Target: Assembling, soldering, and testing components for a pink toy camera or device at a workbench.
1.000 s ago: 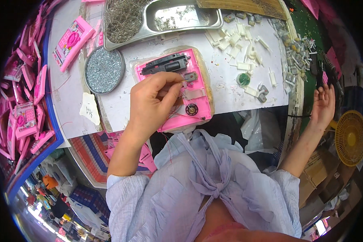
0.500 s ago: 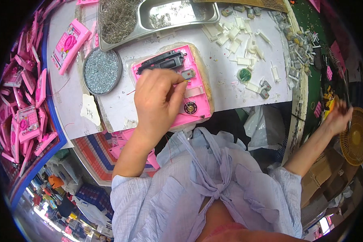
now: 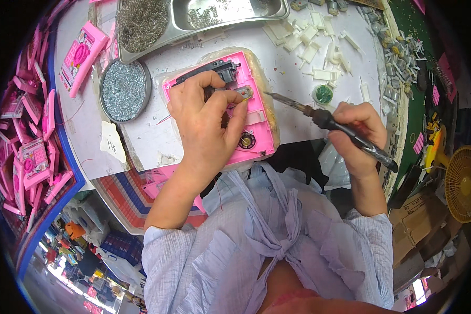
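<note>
A pink plastic toy housing [image 3: 267, 125] lies open side up on a wrapped pad [image 3: 273, 104]. Over it bends my left hand [image 3: 201, 118], thumb and forefinger pinched on what looks like a thin wire beside a small metal motor [image 3: 244, 93]. The fingertips partly hide the wire. A black part [image 3: 226, 70] sits at the housing's far end, and a small round speaker-like disc [image 3: 247, 140] at the near end. My right hand [image 3: 362, 137] grips a soldering iron [image 3: 327, 121] by its dark handle; its tip points left, just right of the housing and apart from it.
Left of the pad stands a round dish of screws [image 3: 124, 90]; beyond it, a metal tray [image 3: 180, 34] holds springs. White plastic parts [image 3: 309, 49] and small motors [image 3: 390, 73] lie to the right. Pink toys fill a blue-rimmed bin [image 3: 77, 183]. A yellow fan [image 3: 460, 183] stands far right.
My right hand has come in from the far right and now holds the soldering iron over the table. My left hand stays at the motor, its fingers slightly shifted.
</note>
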Demonstrator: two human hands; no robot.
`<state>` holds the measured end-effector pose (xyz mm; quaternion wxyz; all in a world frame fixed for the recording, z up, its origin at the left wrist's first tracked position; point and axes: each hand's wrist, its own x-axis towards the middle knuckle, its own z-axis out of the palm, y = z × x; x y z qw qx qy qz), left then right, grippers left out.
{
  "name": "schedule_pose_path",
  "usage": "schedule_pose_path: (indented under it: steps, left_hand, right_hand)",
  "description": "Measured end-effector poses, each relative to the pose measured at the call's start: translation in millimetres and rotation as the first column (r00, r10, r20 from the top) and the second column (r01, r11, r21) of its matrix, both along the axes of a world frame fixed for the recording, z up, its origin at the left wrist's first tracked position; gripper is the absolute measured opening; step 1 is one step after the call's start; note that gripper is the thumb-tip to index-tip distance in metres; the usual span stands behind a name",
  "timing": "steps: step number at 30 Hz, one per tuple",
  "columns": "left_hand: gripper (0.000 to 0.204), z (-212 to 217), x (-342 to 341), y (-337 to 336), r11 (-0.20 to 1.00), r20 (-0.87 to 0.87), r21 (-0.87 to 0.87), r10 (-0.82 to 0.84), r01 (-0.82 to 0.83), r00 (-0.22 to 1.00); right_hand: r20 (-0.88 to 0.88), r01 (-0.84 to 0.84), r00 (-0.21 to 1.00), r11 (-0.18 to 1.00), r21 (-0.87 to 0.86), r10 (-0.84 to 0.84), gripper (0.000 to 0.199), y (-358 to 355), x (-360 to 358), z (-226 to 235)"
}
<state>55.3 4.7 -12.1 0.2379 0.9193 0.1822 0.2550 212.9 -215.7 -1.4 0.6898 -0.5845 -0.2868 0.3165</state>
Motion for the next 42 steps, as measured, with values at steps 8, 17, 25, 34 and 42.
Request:
schedule_pose_path:
  steps: [8,17,25,34,42]
  left_hand:
    - [0.018,-1.4,-1.0,0.4,1.000,-0.008,0.013,0.002,-0.002,1.000]
    - [0.019,-0.9,0.6,-0.2,1.000,-0.009,0.029,0.006,-0.005,1.000]
    - [0.019,0.5,0.9,-1.5,0.999,-0.015,0.041,0.014,-0.014,1.000]
    - [0.019,1.4,1.1,-2.1,0.998,-0.024,0.051,0.026,-0.024,0.999]
    - [0.017,6.0,0.3,-2.5,0.999,-0.055,0.039,0.028,-0.026,0.998]
  right_hand:
    - [0.171,-0.060,0.982,0.993,-0.100,0.077,0.027,8.9,-3.1,-7.8]
    - [0.310,-0.091,0.943,0.991,-0.101,0.118,0.027,14.2,-0.1,-7.1]
    - [0.623,-0.167,0.775,0.985,0.034,0.110,0.033,18.1,12.3,-9.2]
    - [0.620,-0.138,0.782,0.988,0.072,0.064,0.035,13.7,19.0,-3.2]
    - [0.632,-0.142,0.773,0.987,0.072,0.065,0.035,14.1,25.8,4.0]
